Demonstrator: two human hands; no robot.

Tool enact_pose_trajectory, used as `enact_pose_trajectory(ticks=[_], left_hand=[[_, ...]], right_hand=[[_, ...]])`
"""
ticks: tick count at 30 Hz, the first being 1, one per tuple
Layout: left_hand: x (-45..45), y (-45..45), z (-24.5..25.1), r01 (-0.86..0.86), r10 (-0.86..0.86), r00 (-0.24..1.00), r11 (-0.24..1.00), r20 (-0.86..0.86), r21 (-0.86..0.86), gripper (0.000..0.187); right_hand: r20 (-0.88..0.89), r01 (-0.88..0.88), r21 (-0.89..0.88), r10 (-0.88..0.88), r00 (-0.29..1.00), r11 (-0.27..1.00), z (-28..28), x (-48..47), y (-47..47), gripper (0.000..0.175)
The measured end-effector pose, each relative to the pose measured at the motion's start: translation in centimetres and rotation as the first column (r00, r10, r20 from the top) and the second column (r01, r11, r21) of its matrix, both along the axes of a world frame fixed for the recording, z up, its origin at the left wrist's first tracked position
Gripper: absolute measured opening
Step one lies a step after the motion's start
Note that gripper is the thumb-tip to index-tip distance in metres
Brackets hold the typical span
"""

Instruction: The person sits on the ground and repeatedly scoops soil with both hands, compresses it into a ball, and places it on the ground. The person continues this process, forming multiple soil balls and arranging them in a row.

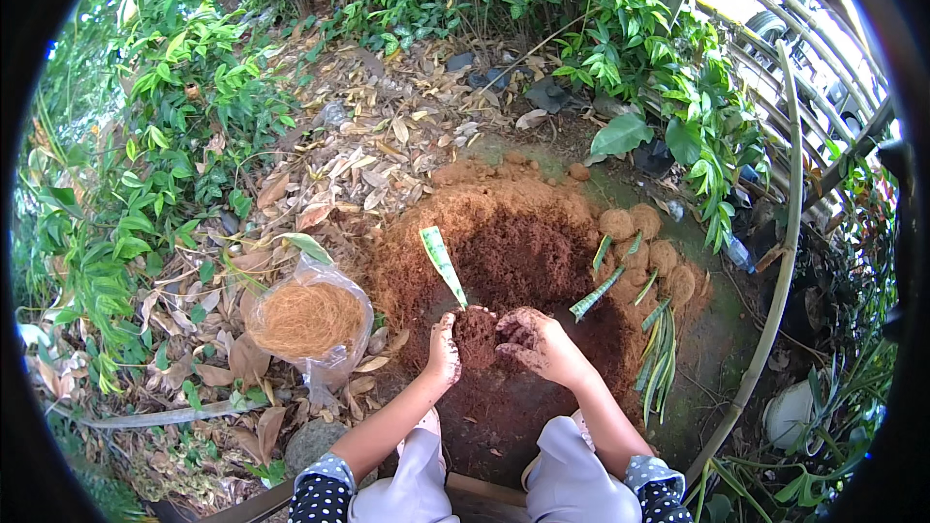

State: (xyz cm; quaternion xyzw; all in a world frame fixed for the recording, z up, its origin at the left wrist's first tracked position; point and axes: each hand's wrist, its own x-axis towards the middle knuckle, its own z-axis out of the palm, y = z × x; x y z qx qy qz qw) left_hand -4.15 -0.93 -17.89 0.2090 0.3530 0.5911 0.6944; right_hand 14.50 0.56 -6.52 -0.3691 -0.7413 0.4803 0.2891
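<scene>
A ball of damp brown coir or soil is cupped between my two hands. One variegated green leaf cutting, likely snake plant, sticks up from its top, leaning left. My left hand supports the ball's left side with the thumb up. On the other side, my right hand curves soil-covered fingers against the ball; its fingertips are partly hidden. Beyond my hands spreads a heap of dark, moist coir. Right of it lie several fibre-wrapped balls, some with short leaf pieces beside them.
A clear plastic bag of loose coconut fibre stands at left. Long striped leaves lie at right, near a bent bamboo pole. Dry leaves cover the ground toward green shrubs. A grey stone sits by my left leg.
</scene>
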Motion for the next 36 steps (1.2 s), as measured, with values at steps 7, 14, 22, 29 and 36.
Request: enact_pose_trajectory(ticks=[7,14,22,29,36], left_hand=[[0.1,-0.5,-1.6,-0.054,0.055,0.997,0.998,0.048,-0.023,0.041],[0.4,-0.7,-1.5,-0.078,0.071,0.993,0.995,-0.091,-0.066,0.04],[1.0,-0.8,1.5,0.01,-0.008,0.999,0.999,0.038,-0.052,0.039],[1.1,-1.1,0.9,-0.004,0.042,0.985,0.975,0.165,-0.224,0.034],[0.3,-0.6,-1.2,0.38,-0.314,0.804,0.924,0.505,-0.031,0.046]], right_hand=[[-0.063,0.167,0.162,-0.159,0.985,0.972,-0.9,-0.9,0.3,0.019],[-0.009,0.186,0.187,-0.187,0.982,0.965,-0.5,-0.7,0.2,0.02],[-0.079,0.285,0.348,-0.275,0.958,0.893,-0.3,-1.4,0.3,0.026],[0.251,-0.106,0.662,-0.086,0.964,0.742,-2.3,-3.9,-1.5,0.034],[0.203,0.035,0.706,-0.25,0.947,0.708,-6.6,-5.9,-3.3,0.039]])
